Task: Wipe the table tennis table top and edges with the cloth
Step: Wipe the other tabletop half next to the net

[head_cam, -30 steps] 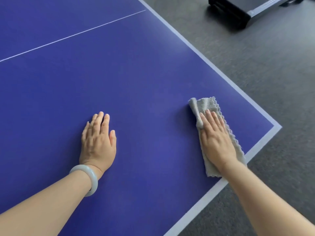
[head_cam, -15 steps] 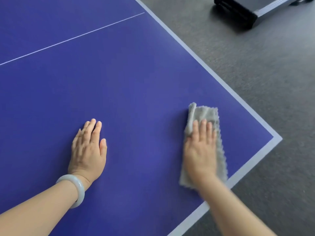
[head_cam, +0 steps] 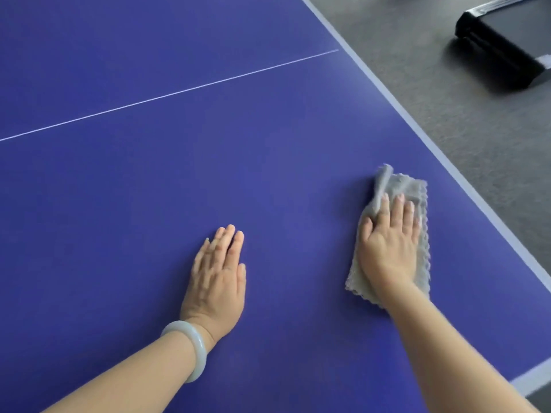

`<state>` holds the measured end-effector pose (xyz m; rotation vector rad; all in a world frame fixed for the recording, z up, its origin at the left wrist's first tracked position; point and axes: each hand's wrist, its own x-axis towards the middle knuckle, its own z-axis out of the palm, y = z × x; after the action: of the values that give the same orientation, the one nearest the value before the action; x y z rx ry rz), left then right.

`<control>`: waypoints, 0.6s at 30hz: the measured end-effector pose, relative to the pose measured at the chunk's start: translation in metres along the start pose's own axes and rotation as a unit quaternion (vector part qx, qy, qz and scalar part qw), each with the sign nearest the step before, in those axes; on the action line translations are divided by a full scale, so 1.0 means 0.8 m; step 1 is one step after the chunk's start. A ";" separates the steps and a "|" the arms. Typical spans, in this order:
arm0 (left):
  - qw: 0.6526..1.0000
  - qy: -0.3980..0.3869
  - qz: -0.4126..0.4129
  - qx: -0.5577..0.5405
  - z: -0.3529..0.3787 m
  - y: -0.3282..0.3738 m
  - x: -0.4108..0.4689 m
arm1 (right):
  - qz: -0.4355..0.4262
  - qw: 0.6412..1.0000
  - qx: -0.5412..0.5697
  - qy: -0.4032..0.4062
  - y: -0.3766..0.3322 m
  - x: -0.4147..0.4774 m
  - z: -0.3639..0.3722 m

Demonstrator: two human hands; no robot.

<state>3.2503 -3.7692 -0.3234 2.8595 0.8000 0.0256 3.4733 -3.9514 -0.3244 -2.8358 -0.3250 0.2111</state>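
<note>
- Right of centre in the frame, the grey cloth (head_cam: 408,186) lies on the blue table tennis table top (head_cam: 149,189), just inside the white edge band (head_cam: 417,120). It is folded to a narrow pad, with its far corner rucked up.
- Handling: judged light, soft and limp, so liable to bunch if pushed from one end. Best taken under a flat palm across its middle.
- Right hand (head_cam: 389,248): fingers straight and together, pressing the cloth down. No pinch is evident, though the thumb side is slightly blurred.
- Left hand (head_cam: 217,281): flat on the bare top at lower centre, fingers extended, holding nothing.
</note>
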 end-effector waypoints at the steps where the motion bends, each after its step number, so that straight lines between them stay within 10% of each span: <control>1: 1.000 -0.002 0.000 0.006 0.000 -0.001 -0.001 | 0.016 1.000 -0.001 0.017 -0.016 -0.018 0.008; 9: 1.000 0.019 0.000 -0.011 -0.006 0.004 0.003 | -0.414 0.906 -0.027 -0.082 -0.153 -0.076 0.060; 18: 0.998 0.018 0.021 -0.053 -0.017 -0.001 0.050 | -0.221 0.975 -0.028 -0.022 -0.137 0.024 0.048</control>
<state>3.2832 -3.7458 -0.3114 2.7826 0.7227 0.1212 3.4630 -3.8345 -0.3310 -2.7246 -0.9676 0.1706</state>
